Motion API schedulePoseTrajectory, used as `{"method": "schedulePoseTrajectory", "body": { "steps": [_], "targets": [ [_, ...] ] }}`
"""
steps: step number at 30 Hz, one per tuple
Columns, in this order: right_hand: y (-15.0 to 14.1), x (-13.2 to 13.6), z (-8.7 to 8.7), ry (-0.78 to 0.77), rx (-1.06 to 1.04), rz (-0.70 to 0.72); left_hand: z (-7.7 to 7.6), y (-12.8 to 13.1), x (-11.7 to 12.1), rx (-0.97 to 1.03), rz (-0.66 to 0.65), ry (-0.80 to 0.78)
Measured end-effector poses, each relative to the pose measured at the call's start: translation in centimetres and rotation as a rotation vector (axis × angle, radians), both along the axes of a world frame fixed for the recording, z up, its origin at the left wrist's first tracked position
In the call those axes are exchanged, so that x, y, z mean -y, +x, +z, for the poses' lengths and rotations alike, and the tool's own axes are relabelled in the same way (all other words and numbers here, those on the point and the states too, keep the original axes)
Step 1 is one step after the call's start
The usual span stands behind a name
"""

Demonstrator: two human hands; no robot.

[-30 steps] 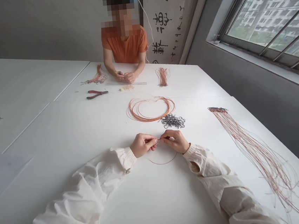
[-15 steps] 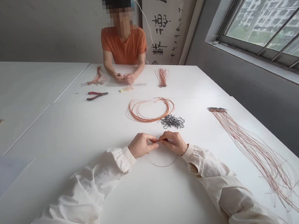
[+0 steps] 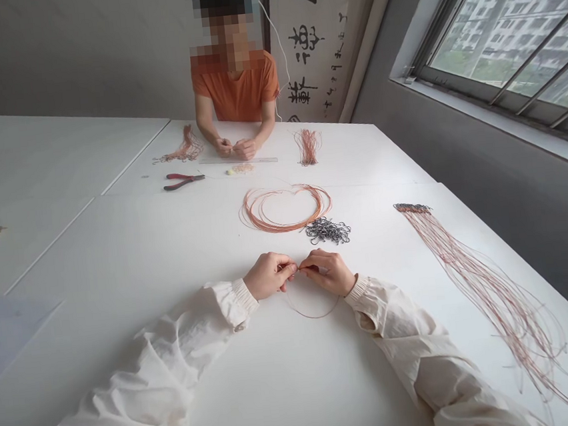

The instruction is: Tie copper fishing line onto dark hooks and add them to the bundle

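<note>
My left hand (image 3: 268,275) is closed in a pinch on a thin orange fishing line (image 3: 315,316). A small shiny bit shows at its fingertips, too small to name. My right hand (image 3: 328,271) also pinches the line, its fingertips almost meeting those of the left. Below the hands, the line hangs in a round loop over the white table. Just beyond my right hand lies a heap of dark fishing hooks (image 3: 328,231). A coil of orange line (image 3: 259,222) rests behind the heap, touching it.
To the right lies a bundle of hooked lines (image 3: 462,259). Across the white table (image 3: 300,385) a person in an orange shirt (image 3: 236,93) handles something small. Near them are red-handled pliers (image 3: 183,180), a clear ruler (image 3: 259,160) and two line bundles (image 3: 308,147).
My left fingers have curled and shifted slightly, and the shiny bit now shows at their tips. My right fingertips moved slightly left. The loop of line shifted a little.
</note>
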State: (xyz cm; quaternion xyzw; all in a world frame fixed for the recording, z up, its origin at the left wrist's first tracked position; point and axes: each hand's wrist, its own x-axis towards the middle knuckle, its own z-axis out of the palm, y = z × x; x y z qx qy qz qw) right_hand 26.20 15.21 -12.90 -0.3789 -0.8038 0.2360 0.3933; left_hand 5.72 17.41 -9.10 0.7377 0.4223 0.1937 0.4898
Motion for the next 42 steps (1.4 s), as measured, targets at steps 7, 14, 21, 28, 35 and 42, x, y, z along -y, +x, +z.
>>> {"method": "schedulePoseTrajectory", "body": {
  "steps": [7,14,21,28,35,42],
  "targets": [
    [-0.09,0.14,0.04,0.026,0.008,-0.012,-0.08,-0.05,-0.19,0.001,0.017,0.039],
    [-0.17,0.07,-0.05,0.074,-0.005,-0.028,0.16,-0.05,-0.09,0.024,0.017,-0.021],
    [-0.37,0.21,0.02,0.115,-0.007,-0.005,0.51,-0.22,-0.81,0.048,-0.024,-0.217],
    [-0.38,0.13,-0.12,0.139,0.000,0.010,0.73,-0.35,-0.58,0.026,-0.025,-0.202],
    [-0.35,0.12,-0.02,0.147,0.004,0.007,0.33,-0.18,-0.17,0.009,0.017,-0.096],
    [-0.37,0.21,-0.11,0.156,-0.005,0.011,0.36,-0.21,-0.47,0.039,-0.013,-0.073]
  ]
}}
